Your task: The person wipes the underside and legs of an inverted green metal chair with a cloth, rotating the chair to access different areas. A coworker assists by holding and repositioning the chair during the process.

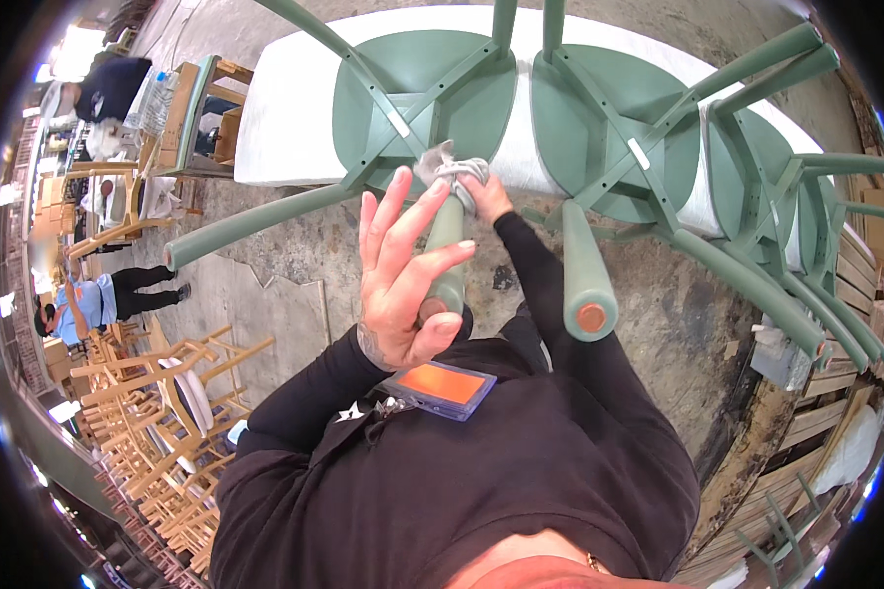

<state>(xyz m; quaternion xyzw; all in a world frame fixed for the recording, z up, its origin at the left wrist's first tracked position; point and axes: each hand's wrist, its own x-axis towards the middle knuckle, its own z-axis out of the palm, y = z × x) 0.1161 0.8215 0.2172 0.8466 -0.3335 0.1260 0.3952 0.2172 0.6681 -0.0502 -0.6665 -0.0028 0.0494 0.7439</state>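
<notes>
Green chairs lie upside down on a white-covered table (285, 128), legs pointing toward me. A pale grey cloth (452, 175) is bunched around one green chair leg (446, 236), and my right hand (481, 194) grips the cloth there. My left hand (398, 280) is open, fingers spread, in front of the same leg near its tip; whether it touches the leg, I cannot tell. That leg belongs to the left chair (417, 83). To the right is a second chair (609, 123), with its own leg (589, 275) reaching toward me.
More green chairs (756, 187) continue along the table at right. Many unpainted wooden chair frames (182, 422) are stacked at lower left. Another person (93, 299) in a blue top stands at far left. Wooden pallets (805, 432) and a clear plastic container (781, 358) sit at right.
</notes>
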